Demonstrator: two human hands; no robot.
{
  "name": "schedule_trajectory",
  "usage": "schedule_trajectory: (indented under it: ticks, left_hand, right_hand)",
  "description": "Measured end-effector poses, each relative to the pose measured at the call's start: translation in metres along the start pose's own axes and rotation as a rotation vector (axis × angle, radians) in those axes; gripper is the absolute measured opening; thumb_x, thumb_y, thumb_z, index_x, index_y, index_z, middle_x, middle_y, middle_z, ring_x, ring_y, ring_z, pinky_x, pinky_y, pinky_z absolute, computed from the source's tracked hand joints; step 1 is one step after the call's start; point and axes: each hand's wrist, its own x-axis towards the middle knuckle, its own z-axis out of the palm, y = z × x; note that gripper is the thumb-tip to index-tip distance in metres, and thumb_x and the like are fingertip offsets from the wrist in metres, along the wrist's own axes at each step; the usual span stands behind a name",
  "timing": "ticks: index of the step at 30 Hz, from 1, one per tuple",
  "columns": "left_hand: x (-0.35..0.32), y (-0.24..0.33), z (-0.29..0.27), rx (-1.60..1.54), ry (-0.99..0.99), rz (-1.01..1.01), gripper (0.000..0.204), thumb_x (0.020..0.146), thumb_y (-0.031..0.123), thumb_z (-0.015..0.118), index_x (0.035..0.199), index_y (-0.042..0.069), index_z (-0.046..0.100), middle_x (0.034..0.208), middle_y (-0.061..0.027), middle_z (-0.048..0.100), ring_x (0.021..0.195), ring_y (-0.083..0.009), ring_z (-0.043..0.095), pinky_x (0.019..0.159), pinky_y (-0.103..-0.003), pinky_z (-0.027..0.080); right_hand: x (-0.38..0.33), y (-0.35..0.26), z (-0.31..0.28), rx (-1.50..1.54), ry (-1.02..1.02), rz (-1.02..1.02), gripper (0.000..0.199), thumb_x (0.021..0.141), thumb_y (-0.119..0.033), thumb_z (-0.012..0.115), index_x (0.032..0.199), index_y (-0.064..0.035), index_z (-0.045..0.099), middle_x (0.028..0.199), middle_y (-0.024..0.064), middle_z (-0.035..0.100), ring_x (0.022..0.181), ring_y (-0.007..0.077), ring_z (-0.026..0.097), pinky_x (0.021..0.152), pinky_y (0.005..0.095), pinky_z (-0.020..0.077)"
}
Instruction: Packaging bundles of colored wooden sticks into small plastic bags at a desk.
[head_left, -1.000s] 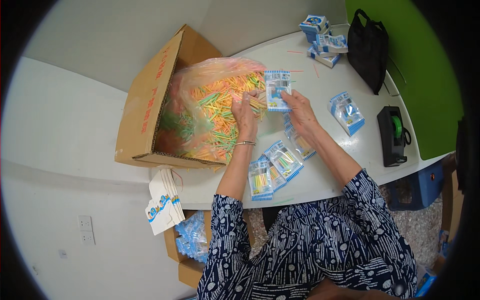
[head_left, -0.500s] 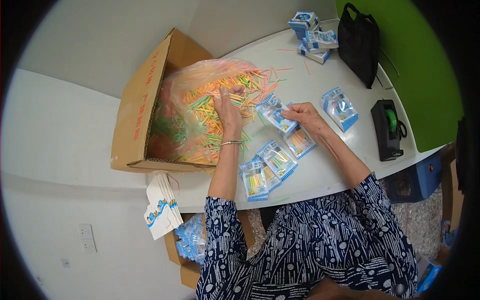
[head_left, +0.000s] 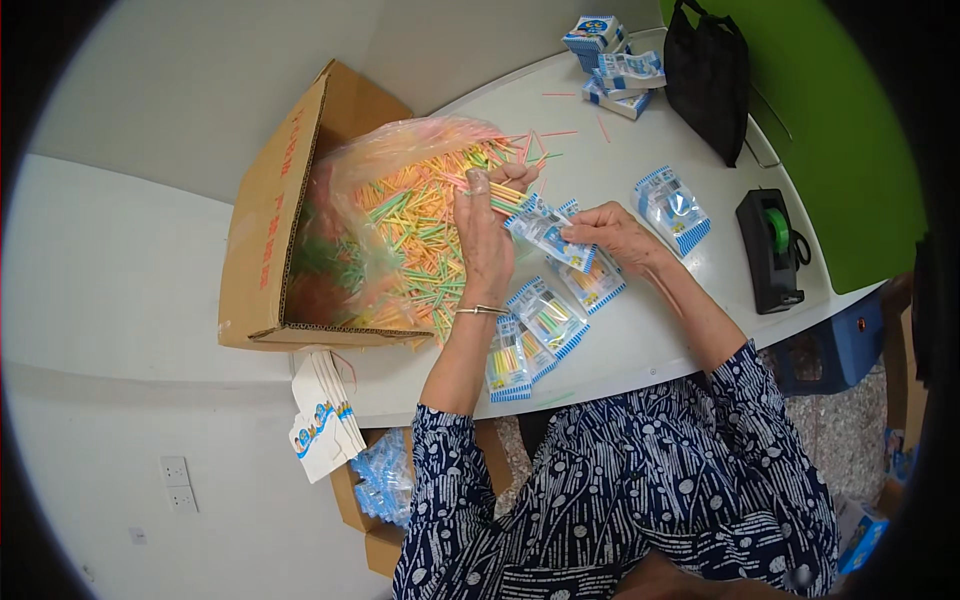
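My left hand (head_left: 486, 235) is closed round a small bundle of thin coloured sticks (head_left: 508, 194), mostly yellow, orange and pink. The bundle's ends meet the edge of a small blue-and-white clear packet (head_left: 552, 236); whether they are inside it I cannot tell. My right hand (head_left: 618, 238) pinches that packet between thumb and fingers. Below the hands lie several packets with coloured sticks in them, among them a middle packet (head_left: 548, 316) and a nearer packet (head_left: 508, 362). Left of my left hand, a heap of loose sticks (head_left: 420, 230) spills from a clear plastic bag (head_left: 395, 140).
A cardboard box (head_left: 268, 220) lies on its side around the bag. Flat packets (head_left: 672, 212), a black tape dispenser (head_left: 770, 255) and a black bag (head_left: 708, 85) are at the right. Small boxes (head_left: 618, 75) stand far back; white cards (head_left: 325, 420) overhang the table's left edge.
My left hand has moved right with the bundle of sticks, from over the heap to the packet's edge. The right hand still holds the packet, which has shifted slightly left and tilted.
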Motion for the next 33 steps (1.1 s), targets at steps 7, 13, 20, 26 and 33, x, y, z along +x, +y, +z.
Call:
schedule_trajectory:
  ticks: [7,13,20,26,33]
  left_hand:
    - [-0.011,0.005,0.008,0.012,-0.034,0.148,0.034,0.099,0.032,0.041,0.102,-0.001,0.045,0.103,-0.0189,0.061,0.102,-0.0296,0.061,0.092,-0.039,0.048]
    - [-0.020,-0.001,0.006,0.133,-0.115,0.079,0.041,0.101,0.033,0.036,0.105,-0.004,0.052,0.104,-0.0149,0.061,0.107,-0.0225,0.057,0.096,-0.035,0.042]
    - [-0.022,-0.001,-0.002,0.387,-0.214,0.111,0.035,0.100,0.031,0.041,0.111,0.001,0.053,0.109,-0.0088,0.060,0.107,-0.0147,0.050,0.095,-0.030,0.038]
    - [-0.023,0.000,-0.011,0.683,-0.249,0.067,0.025,0.094,0.016,0.051,0.113,0.000,0.055,0.107,-0.0091,0.059,0.098,-0.0155,0.055,0.085,-0.029,0.045]
    - [-0.019,-0.008,-0.001,0.533,-0.364,0.037,0.034,0.083,0.004,0.061,0.116,-0.001,0.052,0.105,-0.0107,0.059,0.097,-0.0176,0.058,0.084,-0.029,0.047]
  right_hand:
    - [-0.002,0.004,-0.006,-0.018,-0.008,-0.013,0.018,0.082,-0.014,0.068,0.092,0.0011,0.070,0.082,0.0031,0.068,0.075,0.0062,0.059,0.073,0.0202,0.0449]
    - [-0.005,0.004,-0.006,-0.037,-0.056,-0.031,0.020,0.083,-0.014,0.067,0.095,0.0013,0.070,0.085,0.0037,0.068,0.076,0.0062,0.059,0.073,0.0204,0.0451]
    - [-0.005,0.008,-0.007,-0.040,-0.012,-0.042,0.023,0.085,-0.017,0.066,0.099,0.0010,0.069,0.086,0.0032,0.068,0.078,0.0060,0.059,0.074,0.0200,0.0457]
    - [-0.005,0.007,-0.007,0.052,0.023,-0.104,0.026,0.086,-0.017,0.065,0.103,0.0022,0.067,0.089,0.0037,0.068,0.078,0.0059,0.060,0.069,0.0197,0.0474]
    - [-0.009,0.002,-0.015,-0.200,-0.020,-0.049,0.020,0.082,-0.020,0.068,0.089,-0.0006,0.069,0.075,0.0003,0.065,0.066,0.0033,0.053,0.059,0.0199,0.0405]
